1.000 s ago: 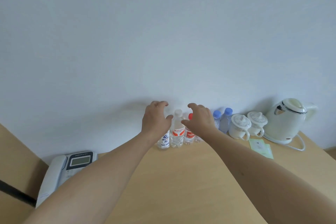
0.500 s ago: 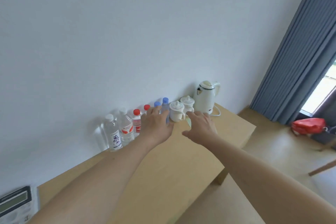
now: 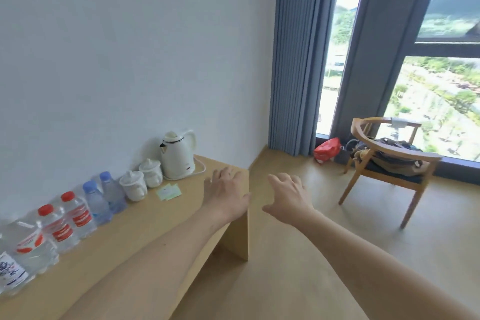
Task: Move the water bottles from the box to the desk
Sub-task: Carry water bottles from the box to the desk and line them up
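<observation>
Both my hands have swung away from the water bottles toward the desk's far end, empty and spread.

My left hand (image 3: 227,196) hovers over the desk (image 3: 145,228) past the kettle (image 3: 178,157), fingers relaxed and apart, holding nothing; my right hand (image 3: 289,199) hangs beyond the desk's end over the floor, fingers loosely spread. The water bottles (image 3: 78,215) stand in a row against the wall, on the near side of the kettle: two blue-capped, then red-capped ones with red-and-white labels, print too blurred to read. Two lidded white cups (image 3: 141,182) sit between bottles and kettle, a green card (image 3: 168,192) just beside them.
</observation>
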Available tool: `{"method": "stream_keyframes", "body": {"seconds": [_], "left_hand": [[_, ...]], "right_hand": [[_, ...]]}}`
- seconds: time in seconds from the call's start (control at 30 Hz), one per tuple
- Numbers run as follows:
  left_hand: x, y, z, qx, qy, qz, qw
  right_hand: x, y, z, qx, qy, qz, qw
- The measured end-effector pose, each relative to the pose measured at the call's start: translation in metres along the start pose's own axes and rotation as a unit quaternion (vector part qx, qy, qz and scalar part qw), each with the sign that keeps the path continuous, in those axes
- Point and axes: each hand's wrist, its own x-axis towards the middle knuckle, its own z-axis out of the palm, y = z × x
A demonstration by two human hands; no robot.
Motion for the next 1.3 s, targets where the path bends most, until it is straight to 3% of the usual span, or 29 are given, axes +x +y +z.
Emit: {"method": "stream_keyframes", "body": {"seconds": [0.3,0.63,0.97,1.3], "left_hand": [[0.048,0.252,0.04,-0.044,-0.024,0.162,0.985],[0.092,0.475,0.11,-0.124,-0.103,0.313,0.936],[0.196,0.678,0.178,-0.15,-0.14,0.465,0.861],[0.286,0.835,0.221,-0.142,-0.165,0.537,0.815]], "right_hand": [[-0.066,0.228,-0.078,0.0,0.02,0.177,0.984],[-0.125,0.408,-0.114,0.0,0.055,0.382,0.922],[-0.102,0.58,-0.157,-0.025,0.074,0.534,0.842],[-0.059,0.718,-0.193,-0.013,0.096,0.612,0.785]]}}
